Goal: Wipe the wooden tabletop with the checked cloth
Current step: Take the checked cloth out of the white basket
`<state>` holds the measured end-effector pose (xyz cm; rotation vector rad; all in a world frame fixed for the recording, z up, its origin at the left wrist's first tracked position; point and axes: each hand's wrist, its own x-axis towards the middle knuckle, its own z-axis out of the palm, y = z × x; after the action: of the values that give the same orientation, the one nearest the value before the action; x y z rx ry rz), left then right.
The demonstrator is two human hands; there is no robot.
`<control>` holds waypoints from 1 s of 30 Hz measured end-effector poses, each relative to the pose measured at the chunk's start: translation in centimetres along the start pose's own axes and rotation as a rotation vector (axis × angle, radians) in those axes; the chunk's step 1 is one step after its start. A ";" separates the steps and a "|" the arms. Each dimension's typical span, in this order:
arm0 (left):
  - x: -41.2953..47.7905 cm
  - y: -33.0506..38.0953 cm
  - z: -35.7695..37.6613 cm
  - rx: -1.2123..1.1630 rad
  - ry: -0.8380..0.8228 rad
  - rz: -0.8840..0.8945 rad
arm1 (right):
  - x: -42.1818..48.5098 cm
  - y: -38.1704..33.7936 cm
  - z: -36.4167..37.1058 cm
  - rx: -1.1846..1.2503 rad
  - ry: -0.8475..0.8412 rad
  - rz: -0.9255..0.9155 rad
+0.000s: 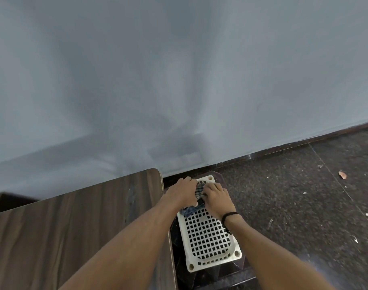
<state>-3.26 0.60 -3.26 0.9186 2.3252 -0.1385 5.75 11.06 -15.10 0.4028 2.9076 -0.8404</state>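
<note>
A smooth, matte blue-grey wall point(179, 70) filled the upper field, meeting a dark speckled stone floor point(304, 195) at a narrow dark skirting. The table point(64, 227), a brown wood-grain laminate slab with a rounded far corner, lay at lower left. Just beside its right edge, a white rectangular plastic grid point(208, 237) with square perforations and rounded corners rested on a dark glossy container point(200, 277). The left hand point(182, 193) and right hand point(217, 198) met over the grid's far end, their curled fingers point(210, 186) gripping the bunched checked cloth point(200, 191), off the table. A black band point(229, 215) circled the right wrist. A dry leaf point(342, 174) lay on the floor.
</note>
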 end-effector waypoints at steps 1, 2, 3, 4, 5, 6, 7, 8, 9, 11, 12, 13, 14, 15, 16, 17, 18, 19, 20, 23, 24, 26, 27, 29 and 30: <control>0.0 0.0 -0.2 -0.030 -0.020 0.009 | 0.0 -0.1 -0.8 0.127 0.032 0.032; 0.0 0.0 -0.3 -0.066 -0.030 0.022 | 0.0 -0.3 -2.0 0.264 0.055 0.068; -0.1 0.1 -0.5 -0.111 -0.035 0.036 | -0.1 -0.6 -3.3 0.405 0.059 0.117; -0.1 0.3 -0.7 -0.157 -0.021 0.061 | -0.1 -0.9 -4.7 0.537 0.047 0.164; -0.2 0.5 -0.9 -0.202 0.007 0.074 | -0.1 -1.2 -6.1 0.644 0.029 0.195; -0.3 0.6 -1.2 -0.242 0.046 0.079 | -0.2 -1.5 -7.5 0.716 0.019 0.201; -0.4 0.8 -1.7 -0.284 0.083 0.078 | -0.2 -1.7 -8.6 0.760 0.007 0.192; -0.6 1.0 -2.2 -0.327 0.115 0.082 | -0.2 -1.9 -9.7 0.793 -0.005 0.182; -0.9 1.1 -2.8 -0.366 0.132 0.088 | -0.3 -2.0 -10.7 0.824 -0.016 0.174; -1.5 1.4 -4.0 -0.416 0.163 0.109 | -0.7 -2.3 -12.6 0.896 -0.030 0.151; -2.0 1.6 -4.6 -0.434 0.175 0.115 | -1.0 -2.4 -13.6 0.934 -0.037 0.137; -2.5 1.6 -5.3 -0.453 0.182 0.116 | -1.6 -2.6 -14.5 0.978 -0.045 0.127; -3.2 1.7 -6.0 -0.480 0.188 0.119 | -2.2 -2.8 -15.2 1.037 -0.060 0.115; -3.9 1.6 -6.8 -0.513 0.193 0.127 | -2.9 -3.0 -15.6 1.100 -0.075 0.099; -4.7 1.5 -7.6 -0.546 0.196 0.142 | -3.6 -3.3 -16.0 1.164 -0.081 0.082; -5.5 1.3 -8.4 -0.574 0.200 0.161 | -4.3 -3.7 -16.3 1.220 -0.084 0.071; -6.4 1.0 -9.2 -0.601 0.205 0.175 | -4.9 -4.2 -16.5 1.267 -0.081 0.065; -7.4 0.7 -9.9 -0.637 0.210 0.182 | -5.5 -4.8 -16.6 1.303 -0.072 0.063; -8.3 0.3 -10.5 -0.675 0.217 0.188 | -6.0 -5.6 -16.8 1.339 -0.062 0.063; -11.4 -1.6 -12.1 -0.713 0.273 0.246 | -7.2 -8.8 -17.3 1.419 -0.022 0.043; -12.5 -2.5 -12.6 -0.696 0.310 0.283 | -7.5 -10.2 -17.6 1.438 -0.013 0.031; -15.0 -4.5 -13.6 -0.643 0.391 0.360 | -8.1 -13.5 -18.3 1.444 -0.008 -0.003; -16.4 -5.5 -14.1 -0.622 0.420 0.389 | -8.3 -15.2 -18.6 1.438 -0.013 -0.021; -19.5 -7.6 -15.0 -0.635 0.440 0.419 | -9.1 -18.6 -19.0 1.453 -0.027 -0.043; -21.2 -8.7 -15.2 -0.678 0.423 0.417 | -9.5 -20.4 -19.0 1.477 -0.030 -0.049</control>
<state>-4.82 -13.49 20.22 1.1002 2.2182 1.0359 9.11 2.48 12.86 0.3309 1.6876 -2.7456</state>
